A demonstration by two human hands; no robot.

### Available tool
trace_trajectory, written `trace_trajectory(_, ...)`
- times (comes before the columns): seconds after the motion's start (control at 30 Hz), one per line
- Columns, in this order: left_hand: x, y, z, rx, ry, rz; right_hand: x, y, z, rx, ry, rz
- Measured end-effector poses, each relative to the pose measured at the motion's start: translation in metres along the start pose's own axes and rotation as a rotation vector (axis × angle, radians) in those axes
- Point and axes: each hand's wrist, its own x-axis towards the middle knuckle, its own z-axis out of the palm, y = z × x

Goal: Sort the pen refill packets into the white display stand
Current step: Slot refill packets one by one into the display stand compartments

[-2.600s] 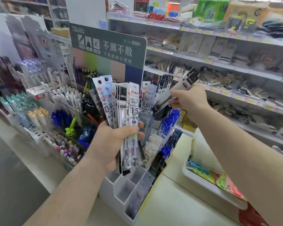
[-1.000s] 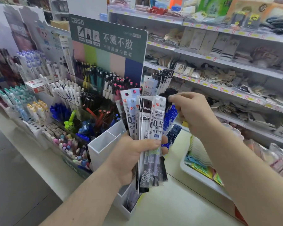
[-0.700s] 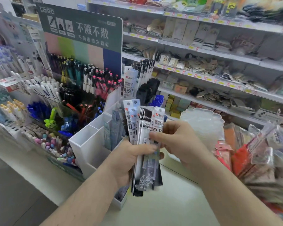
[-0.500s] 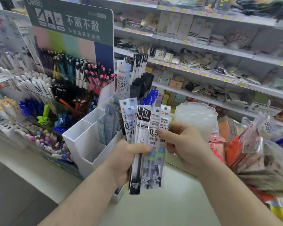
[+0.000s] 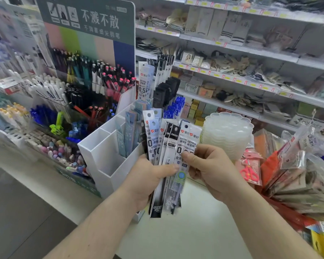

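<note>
Left hand (image 5: 148, 176) gripped a fanned bunch of pen refill packets (image 5: 163, 146) upright, thumb clamped across their fronts — held just right of the white display stand (image 5: 103, 156). Right hand (image 5: 209, 165) pinched the rightmost packet (image 5: 185, 144) of the fan between thumb and fingers. Stand's near compartments showed bare white walls; a few bluish packets (image 5: 129, 131) stood in a compartment further back. Stack of clear scalloped trays (image 5: 228, 135) sat behind the right hand.

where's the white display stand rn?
Head view, left of centre: the white display stand sits on the counter just left of the left hand, in front of the pen racks.
</note>
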Motion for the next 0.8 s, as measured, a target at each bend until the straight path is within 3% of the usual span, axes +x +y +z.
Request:
trace_trajectory(0.4, -0.015, 0.011, -0.025, 0.127, 0.092, -0.016, 0.002, -0.007, 0.019, -0.151, -0.078, 0.014)
trace_trajectory(0.63, -0.026, 0.047, -0.051, -0.003, 0.353, 0.188, 0.03, -0.063, 0.019, 0.244, 0.202, -0.06)
trace_trajectory(0.8, -0.03, 0.062, -0.062, -0.059, 0.367, 0.235, 0.068, -0.101, 0.042, 0.157, 0.293, -0.276)
